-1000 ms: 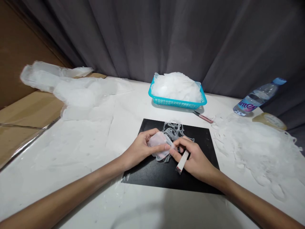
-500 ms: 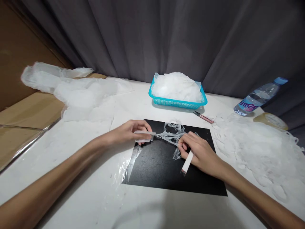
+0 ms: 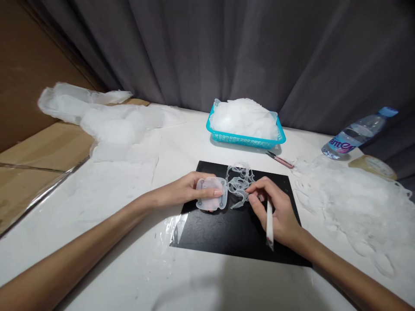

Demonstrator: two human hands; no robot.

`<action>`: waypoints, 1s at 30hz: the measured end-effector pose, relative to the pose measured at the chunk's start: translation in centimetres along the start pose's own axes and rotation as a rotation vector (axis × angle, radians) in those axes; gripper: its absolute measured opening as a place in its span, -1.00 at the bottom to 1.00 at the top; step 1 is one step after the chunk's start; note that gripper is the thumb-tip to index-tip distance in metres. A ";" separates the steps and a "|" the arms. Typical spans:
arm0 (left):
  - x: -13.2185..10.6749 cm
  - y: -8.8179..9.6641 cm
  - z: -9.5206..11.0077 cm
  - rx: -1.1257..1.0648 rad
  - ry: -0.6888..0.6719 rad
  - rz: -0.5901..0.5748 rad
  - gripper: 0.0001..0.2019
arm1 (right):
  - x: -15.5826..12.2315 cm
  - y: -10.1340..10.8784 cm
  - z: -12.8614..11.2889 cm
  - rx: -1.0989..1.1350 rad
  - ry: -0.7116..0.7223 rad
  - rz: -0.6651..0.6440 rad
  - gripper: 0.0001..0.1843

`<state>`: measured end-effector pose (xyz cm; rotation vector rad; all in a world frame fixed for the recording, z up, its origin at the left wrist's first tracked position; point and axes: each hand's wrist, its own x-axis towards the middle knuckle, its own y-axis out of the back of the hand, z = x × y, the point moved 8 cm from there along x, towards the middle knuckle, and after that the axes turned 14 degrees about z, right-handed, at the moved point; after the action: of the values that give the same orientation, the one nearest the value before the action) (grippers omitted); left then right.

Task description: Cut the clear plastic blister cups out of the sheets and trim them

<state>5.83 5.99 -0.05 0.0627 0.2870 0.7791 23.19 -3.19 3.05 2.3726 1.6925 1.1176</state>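
My left hand (image 3: pixel 191 190) is closed on a small translucent plastic piece (image 3: pixel 210 199) with rounded corners, held over the left part of a black mat (image 3: pixel 227 233). My right hand (image 3: pixel 275 207) holds a white stick-like tool (image 3: pixel 269 224) that points back toward me, and its fingertips pinch a tangle of clear plastic trim (image 3: pixel 240 183) lying on the mat just right of the piece. The two hands are close together near the mat's far edge.
A turquoise basket (image 3: pixel 246 138) heaped with clear pieces stands behind the mat, with a pink cutter (image 3: pixel 280 160) beside it. Clear scraps (image 3: pixel 350 203) cover the table's right side, by a water bottle (image 3: pixel 356 134) and a tape roll (image 3: pixel 372 166). Plastic bags (image 3: pixel 103 125) and cardboard (image 3: pixel 35 151) lie left.
The left hand had pulled the piece out to the left, stretching the trim; now it is back beside the trim, the piece freed and flat. The right hand's tool has swung toward me.
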 end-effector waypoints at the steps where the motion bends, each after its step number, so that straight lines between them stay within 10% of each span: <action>1: -0.1 -0.2 0.0 -0.006 0.006 -0.004 -0.69 | 0.0 0.4 0.1 0.022 -0.003 0.048 -0.88; 6: -0.3 -0.9 0.3 0.010 -0.015 0.010 -0.66 | 0.2 1.7 -0.3 0.037 0.022 0.159 -0.78; 12: -0.6 -1.5 0.8 0.066 -0.053 0.048 -0.71 | 0.2 -1.9 -0.4 -0.024 -0.037 -0.188 -0.63; 16: -0.8 -1.8 0.9 0.101 -0.079 0.049 -0.69 | 0.0 -2.9 0.2 0.007 -0.095 -0.237 -0.91; 30: -1.0 -2.3 0.5 0.114 -0.047 -0.031 -0.63 | -0.9 -3.9 0.1 0.040 -0.133 -0.501 -0.90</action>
<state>6.92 3.68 0.28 0.1829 0.2869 0.7296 19.89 -2.26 0.91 1.8247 2.1011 0.8270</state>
